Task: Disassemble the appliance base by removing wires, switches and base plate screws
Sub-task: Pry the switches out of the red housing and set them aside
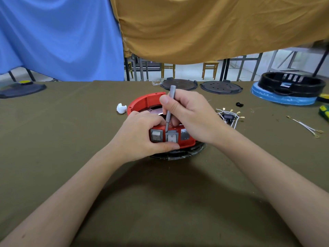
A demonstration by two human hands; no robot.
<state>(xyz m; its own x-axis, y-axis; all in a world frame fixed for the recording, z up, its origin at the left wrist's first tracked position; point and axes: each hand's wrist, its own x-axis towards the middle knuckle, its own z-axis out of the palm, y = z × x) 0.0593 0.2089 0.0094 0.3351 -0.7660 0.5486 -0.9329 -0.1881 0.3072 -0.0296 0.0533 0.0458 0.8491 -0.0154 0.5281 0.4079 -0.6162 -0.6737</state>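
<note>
Wide olive-green table (71, 175) fills the view, draped blue cloth (58, 36) and mustard cloth (204, 27) hanging behind it. Off to the far right sits a black ring housing (292, 84) on a blue-wrapped disc (283, 99); two dark round plates (179, 84) lie side by side along the far edge, and a dark flat lid (21, 90) rests at far left. Dead centre, the red appliance base (142, 104) stands on a black base plate (178, 154), tipped so its switch panel faces the camera. The left hand (140, 136) grips the near side of the base, thumb curled under the panel, fingers wrapped over the rim. The right hand (192, 116) pinches a slim grey screwdriver (170, 107), held nearly upright, tip down at the top edge of the middle rocker switch (172, 138); a second switch (156, 135) sits just beside it on the left. Right of the base, near it, lies a pulled bundle of white wires (229, 116) with brass terminals, and further right two loose wires (306, 126). A small white wad (121, 108) lies just left of the base.
</note>
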